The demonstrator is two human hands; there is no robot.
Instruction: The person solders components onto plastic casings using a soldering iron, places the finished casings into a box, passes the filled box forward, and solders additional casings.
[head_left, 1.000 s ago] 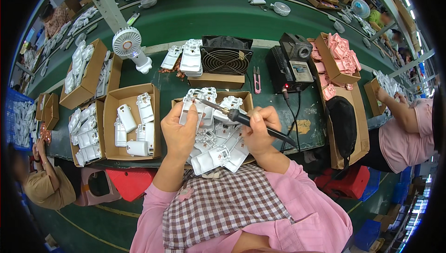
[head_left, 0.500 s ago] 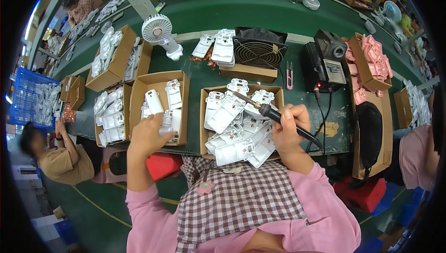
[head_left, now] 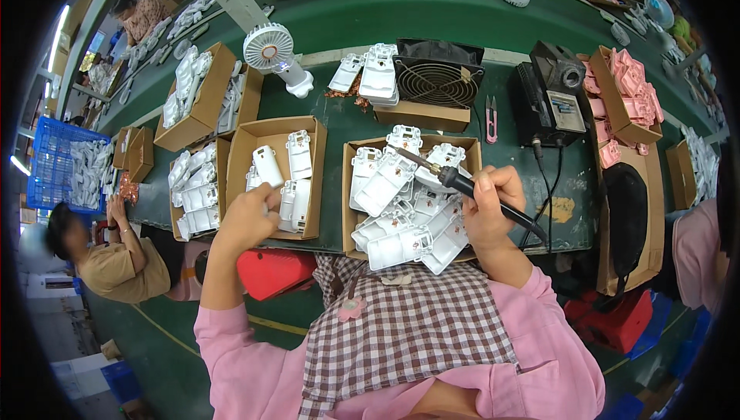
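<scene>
My right hand (head_left: 493, 205) is wrapped around the black handle of a soldering iron (head_left: 461, 182). Its metal tip points up and left, over a cardboard box (head_left: 348, 223) heaped with white plastic casings (head_left: 399, 249), some showing small copper-coloured bits. At the front left corner of the neighbouring cardboard box (head_left: 312, 229), my left hand (head_left: 250, 218) has its fingers curled together. What they hold, if anything, is hidden. Inside that box lie a smooth white casing (head_left: 267, 167), an upright open casing (head_left: 298, 155) and others near the fingers.
A small white fan (head_left: 270, 48) stands behind the boxes. Beyond the middle box are stacked casings (head_left: 378, 73), a black square fan (head_left: 438, 80), pink-handled snips (head_left: 491, 119) and a black soldering station (head_left: 549, 100). Pink parts (head_left: 634, 88) fill a box at right. Another person (head_left: 127, 262) sits at left.
My left hand has drawn back toward the box's near left corner, and its spread fingers have curled in. The right hand keeps the iron over the casings. The whole view has shifted slightly.
</scene>
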